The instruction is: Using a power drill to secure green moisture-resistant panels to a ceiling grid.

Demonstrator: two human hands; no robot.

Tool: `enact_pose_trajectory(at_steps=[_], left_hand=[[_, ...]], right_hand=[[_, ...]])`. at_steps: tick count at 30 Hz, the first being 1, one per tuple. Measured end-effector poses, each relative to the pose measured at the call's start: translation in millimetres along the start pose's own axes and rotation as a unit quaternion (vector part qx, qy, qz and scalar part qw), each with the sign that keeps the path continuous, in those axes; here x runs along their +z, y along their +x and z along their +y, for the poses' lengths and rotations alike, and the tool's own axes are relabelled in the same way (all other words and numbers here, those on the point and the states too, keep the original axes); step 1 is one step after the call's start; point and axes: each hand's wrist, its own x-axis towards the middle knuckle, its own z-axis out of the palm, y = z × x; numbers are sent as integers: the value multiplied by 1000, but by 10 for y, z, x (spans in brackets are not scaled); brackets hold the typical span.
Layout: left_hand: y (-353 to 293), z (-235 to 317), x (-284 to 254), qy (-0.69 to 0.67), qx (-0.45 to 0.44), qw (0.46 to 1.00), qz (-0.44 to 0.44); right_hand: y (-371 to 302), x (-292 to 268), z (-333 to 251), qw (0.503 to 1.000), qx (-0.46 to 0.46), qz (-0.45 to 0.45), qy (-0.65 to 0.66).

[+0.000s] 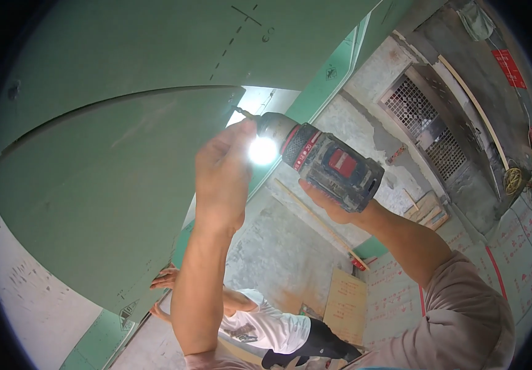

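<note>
My right hand (324, 200) is wrapped round the handle of a dusty black and red cordless drill (340, 166), raised overhead. Its lamp glares white below the chuck, and its slim bit (244, 113) points up and left at the corner of a green plasterboard panel (99, 197). Beside the chuck, my left hand (221, 169) is raised with its fingertips pressed together at the bit. What they pinch is hidden by the fingers and the glare. Above this panel lies another green board (155, 49), with a dark gap along their curved-looking edge.
Below left, a co-worker in a white T-shirt (272, 324) has both hands (166, 277) on the lower panel's edge. A long wooden strip (315, 219) leans by the grey wall. A grille door (423, 123), coiled yellow cable (512, 180) and printed floor covering (463, 259) are at right.
</note>
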Motion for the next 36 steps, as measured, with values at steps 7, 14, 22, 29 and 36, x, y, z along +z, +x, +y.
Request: enact_pose_trajectory(at_steps=[7,14,22,29,36], left_hand=[[52,86,45,-158,-86,980,-79],[22,-10,141,-150,-98,980,-81],[139,-170,29,-267,-122,950,-105],[143,-152,43,-247,-120,957,-90],[118,-102,51,-291,-112,947,-80]], right_hand=[[29,62,-133,981,169,6,92],[-112,54,-190,974,221,30,45],[-47,148,-7,991,119,45,37],[4,221,-149,821,339,113,445],[138,164,-201,676,511,102,522]])
